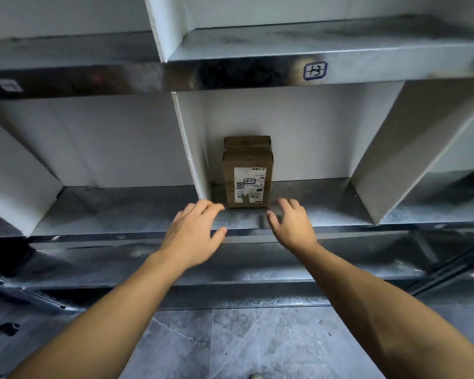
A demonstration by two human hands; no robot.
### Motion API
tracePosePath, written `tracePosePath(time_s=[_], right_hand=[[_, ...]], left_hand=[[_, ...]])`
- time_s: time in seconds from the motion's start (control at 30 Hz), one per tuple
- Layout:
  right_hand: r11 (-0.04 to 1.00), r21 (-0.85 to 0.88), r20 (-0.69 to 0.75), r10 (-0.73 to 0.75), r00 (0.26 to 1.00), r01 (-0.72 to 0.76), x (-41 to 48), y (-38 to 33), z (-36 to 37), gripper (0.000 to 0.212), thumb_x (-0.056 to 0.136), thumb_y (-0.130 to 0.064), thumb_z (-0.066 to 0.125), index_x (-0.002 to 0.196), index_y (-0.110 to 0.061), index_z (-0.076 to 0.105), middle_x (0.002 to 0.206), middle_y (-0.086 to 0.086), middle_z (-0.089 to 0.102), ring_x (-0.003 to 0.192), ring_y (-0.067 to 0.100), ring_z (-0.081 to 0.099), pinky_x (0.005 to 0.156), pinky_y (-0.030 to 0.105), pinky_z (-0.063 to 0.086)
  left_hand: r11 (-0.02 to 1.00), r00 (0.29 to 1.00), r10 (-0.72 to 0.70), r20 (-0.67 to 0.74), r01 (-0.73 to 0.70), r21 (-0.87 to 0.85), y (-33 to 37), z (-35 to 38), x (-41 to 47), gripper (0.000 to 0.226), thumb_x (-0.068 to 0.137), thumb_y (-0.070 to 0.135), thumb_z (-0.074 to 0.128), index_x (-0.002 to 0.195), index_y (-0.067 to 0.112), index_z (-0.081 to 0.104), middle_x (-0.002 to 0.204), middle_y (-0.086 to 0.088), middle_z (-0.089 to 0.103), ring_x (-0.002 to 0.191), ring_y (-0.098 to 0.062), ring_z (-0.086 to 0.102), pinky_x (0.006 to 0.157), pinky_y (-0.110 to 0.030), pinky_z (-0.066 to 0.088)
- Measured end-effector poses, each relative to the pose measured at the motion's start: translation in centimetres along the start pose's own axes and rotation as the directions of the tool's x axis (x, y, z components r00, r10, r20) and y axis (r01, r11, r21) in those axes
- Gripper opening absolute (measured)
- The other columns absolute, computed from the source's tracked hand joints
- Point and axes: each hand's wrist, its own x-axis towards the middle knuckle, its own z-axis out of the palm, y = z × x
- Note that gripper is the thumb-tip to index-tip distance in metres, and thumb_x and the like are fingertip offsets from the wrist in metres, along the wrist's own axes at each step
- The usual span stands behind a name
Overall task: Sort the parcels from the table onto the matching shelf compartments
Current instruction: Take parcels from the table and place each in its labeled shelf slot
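Brown labelled parcel (pixel 247 173) lies flat in the shelf compartment (pixel 312 203).

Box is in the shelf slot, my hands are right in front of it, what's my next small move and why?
Probably draw both hands back from the shelf. The parcel rests on the shelf floor beside the white divider, and the left hand and right hand are both open at its front corners, gripping nothing. Whether its label matches the tag above is unclear.

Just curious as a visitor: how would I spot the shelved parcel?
Look at the grey metal shelving with white dividers. Under the blue handwritten tag, a small brown cardboard box sits beside the left divider. Its white printed label sets it apart.
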Motion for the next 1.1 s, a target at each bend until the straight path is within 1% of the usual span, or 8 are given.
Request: tracePosePath(time_s=[0.07,0.13,0.3,0.4,0.57,0.77,0.93,1.1], right_hand=[[0.974,-0.192,0.011,-0.116,0.993,0.116,-2.2,-0.1,-0.9,0.039,0.099,-0.042,0.049,0.125,-0.014,0.058,0.124,0.012,0.059,0.11,0.034,0.055,0.089,0.042,0.048],[0.926,-0.34,0.024,-0.168,0.986,0.166,-4.4,-0.4,-2.1,0.039,0.098,-0.045,0.046,0.123,-0.017,0.058,0.121,0.009,0.061,0.108,0.033,0.056,0.086,0.041,0.048],[0.839,-0.526,0.057,-0.127,0.99,0.138,-11.1,-0.9,-5.0,0.043,0.098,-0.052,0.039,0.127,-0.023,0.051,0.127,0.006,0.057,0.119,0.03,0.052,0.097,0.041,0.041],[0.835,-0.546,0.052,-0.048,0.997,0.068,-15.6,-0.9,-6.4,0.044,0.099,-0.052,0.038,0.129,-0.022,0.049,0.129,0.008,0.056,0.12,0.032,0.051,0.098,0.042,0.039],[0.816,-0.576,0.017,0.081,0.997,-0.056,-22.2,0.9,-8.8,0.042,0.097,-0.053,0.038,0.123,-0.022,0.052,0.125,0.009,0.057,0.118,0.033,0.053,0.099,0.043,0.038],[0.797,-0.549,-0.129,0.218,0.967,-0.252,-28.8,5.3,-13.9,0.042,0.098,-0.053,0.038,0.122,-0.022,0.052,0.123,0.009,0.057,0.117,0.033,0.054,0.095,0.044,0.041],[0.746,-0.492,-0.263,0.363,0.894,-0.448,-34.9,11.8,-19.1,0.044,0.098,-0.055,0.037,0.126,-0.024,0.05,0.125,0.008,0.056,0.119,0.033,0.054,0.092,0.044,0.043],[0.639,-0.474,-0.372,0.478,0.795,-0.606,-41.7,20.3,-25.1,0.045,0.096,-0.057,0.037,0.124,-0.025,0.05,0.122,0.007,0.057,0.114,0.032,0.057,0.091,0.046,0.046]], left_hand=[[0.999,1.0,-0.004,0.0,0.004,0.038,0.4,-0.1,-0.5,0.048,0.095,0.044,0.047,0.139,0.027,0.041,0.136,0.006,0.044,0.119,-0.019,0.043,0.101,-0.037,0.037],[0.998,1.0,0.006,0.007,-0.006,0.07,0.9,-0.2,-1.2,0.048,0.096,0.045,0.045,0.14,0.026,0.041,0.137,0.005,0.044,0.12,-0.02,0.043,0.101,-0.037,0.037],[0.989,0.995,0.089,0.034,-0.092,0.115,2.8,-0.4,-4.0,0.05,0.096,0.046,0.042,0.141,0.025,0.039,0.138,0.003,0.045,0.124,-0.021,0.042,0.103,-0.039,0.035],[0.981,0.988,0.142,0.061,-0.149,0.128,4.3,-0.3,-6.0,0.052,0.095,0.047,0.042,0.142,0.026,0.037,0.138,0.002,0.046,0.125,-0.023,0.042,0.103,-0.04,0.035],[0.959,0.964,0.241,0.114,-0.254,0.124,8.6,0.6,-8.6,0.055,0.094,0.051,0.042,0.143,0.027,0.035,0.139,0.0,0.044,0.127,-0.025,0.04,0.105,-0.04,0.033],[0.896,0.902,0.418,0.111,-0.429,0.114,17.1,1.2,-9.1,0.053,0.094,0.051,0.041,0.141,0.027,0.037,0.139,0.001,0.045,0.127,-0.024,0.041,0.107,-0.04,0.033],[0.804,0.807,0.582,0.102,-0.59,0.078,27.8,2.7,-9.2,0.052,0.093,0.05,0.043,0.14,0.029,0.039,0.138,0.002,0.047,0.126,-0.024,0.041,0.105,-0.04,0.033],[0.678,0.68,0.732,0.046,-0.734,0.047,41.5,5.1,-10.1,0.049,0.092,0.048,0.046,0.136,0.027,0.044,0.132,0.001,0.051,0.12,-0.026,0.045,0.1,-0.04,0.036]])
